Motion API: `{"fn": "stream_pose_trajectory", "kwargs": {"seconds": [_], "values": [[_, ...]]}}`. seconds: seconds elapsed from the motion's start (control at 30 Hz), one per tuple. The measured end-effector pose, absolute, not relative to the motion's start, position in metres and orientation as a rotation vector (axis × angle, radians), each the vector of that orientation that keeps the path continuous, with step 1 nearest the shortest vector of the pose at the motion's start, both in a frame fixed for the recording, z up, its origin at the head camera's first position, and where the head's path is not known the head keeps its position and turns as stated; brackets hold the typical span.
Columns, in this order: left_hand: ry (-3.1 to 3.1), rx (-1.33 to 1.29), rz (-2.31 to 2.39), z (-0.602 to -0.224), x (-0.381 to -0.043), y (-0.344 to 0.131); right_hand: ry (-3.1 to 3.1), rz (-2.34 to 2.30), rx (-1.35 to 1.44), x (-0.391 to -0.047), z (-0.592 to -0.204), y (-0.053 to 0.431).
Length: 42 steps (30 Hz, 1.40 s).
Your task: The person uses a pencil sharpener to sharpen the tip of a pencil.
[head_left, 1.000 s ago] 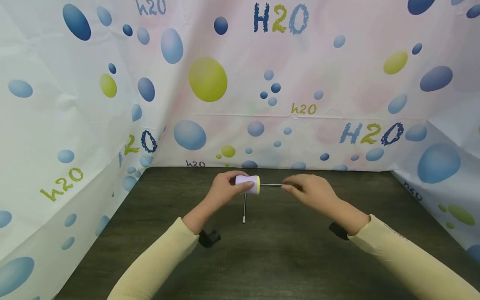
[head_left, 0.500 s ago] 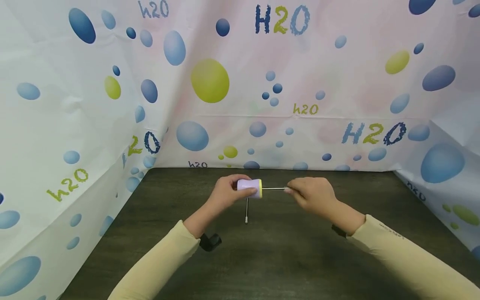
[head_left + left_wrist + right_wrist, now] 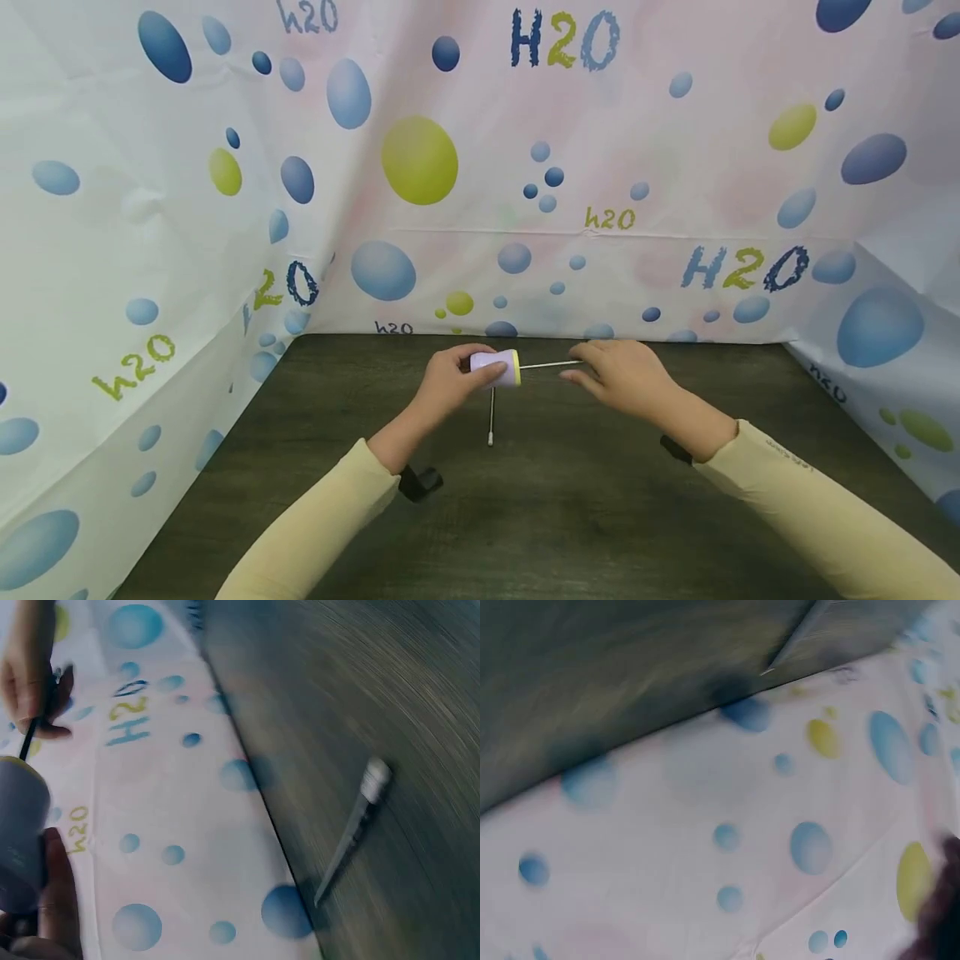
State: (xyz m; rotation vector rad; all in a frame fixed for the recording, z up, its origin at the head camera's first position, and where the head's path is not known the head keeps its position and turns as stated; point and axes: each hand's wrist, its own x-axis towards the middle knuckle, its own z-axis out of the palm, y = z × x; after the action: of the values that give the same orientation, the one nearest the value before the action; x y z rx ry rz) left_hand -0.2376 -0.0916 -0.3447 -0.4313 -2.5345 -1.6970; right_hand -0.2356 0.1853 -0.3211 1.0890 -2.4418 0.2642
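Left grip (image 3: 450, 379) holds lilac handle (image 3: 497, 358); right grip (image 3: 628, 377) (pinching the shaft (image 3: 546, 365) earlier) has spread.

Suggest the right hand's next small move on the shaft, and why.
I'd probably have the right hand bring its thumb up for a firmer pinch on the shaft: in the head view the thumb appears below the shaft, apart from it. The left hand grips the handle, so that end should stay steady.
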Motion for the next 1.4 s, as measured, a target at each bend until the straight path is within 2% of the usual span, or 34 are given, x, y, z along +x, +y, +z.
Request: {"fn": "stream_pose_trajectory", "kwargs": {"seconds": [0.13,0.27,0.43,0.57,0.67,0.73,0.8,0.9,1.03,1.17,1.3,1.4], "values": [[-2.522,-0.292,-1.993,-0.34,-0.241,-0.095,-1.854,0.03,1.107,-0.243,-0.333,0.185],[-2.581,-0.303,-2.064,-0.339,-0.24,-0.097,-1.556,-0.061,1.099,-0.251,-0.342,0.187],[-2.643,-0.395,-1.93,-0.341,-0.237,-0.096,-1.526,-0.042,1.043,-0.25,-0.346,0.186],[-2.652,-0.463,-1.748,-0.341,-0.235,-0.096,-1.753,0.064,1.018,-0.24,-0.342,0.181],[-2.584,-0.631,-1.487,-0.339,-0.233,-0.098,-2.228,0.343,1.064,-0.231,-0.334,0.179],[-2.504,-0.795,-1.262,-0.337,-0.232,-0.1,-2.618,0.74,1.107,-0.229,-0.327,0.18],[-2.424,-0.938,-1.076,-0.337,-0.231,-0.102,-2.932,1.16,1.033,-0.231,-0.322,0.182],[-2.434,-0.97,-1.03,-0.337,-0.231,-0.103,-3.127,1.433,0.966,-0.238,-0.319,0.185],[-2.599,-0.661,-1.3,-0.337,-0.233,-0.101,-2.944,0.89,1.028,-0.236,-0.323,0.182],[-2.637,-0.375,-1.631,-0.337,-0.237,-0.1,-2.369,0.236,0.994,-0.231,-0.333,0.179],[-2.607,-0.299,-1.967,-0.336,-0.238,-0.101,-1.818,-0.012,0.998,-0.238,-0.341,0.181],[-2.635,-0.344,-2.03,-0.335,-0.235,-0.101,-1.634,-0.094,1.003,-0.243,-0.344,0.183]]}}
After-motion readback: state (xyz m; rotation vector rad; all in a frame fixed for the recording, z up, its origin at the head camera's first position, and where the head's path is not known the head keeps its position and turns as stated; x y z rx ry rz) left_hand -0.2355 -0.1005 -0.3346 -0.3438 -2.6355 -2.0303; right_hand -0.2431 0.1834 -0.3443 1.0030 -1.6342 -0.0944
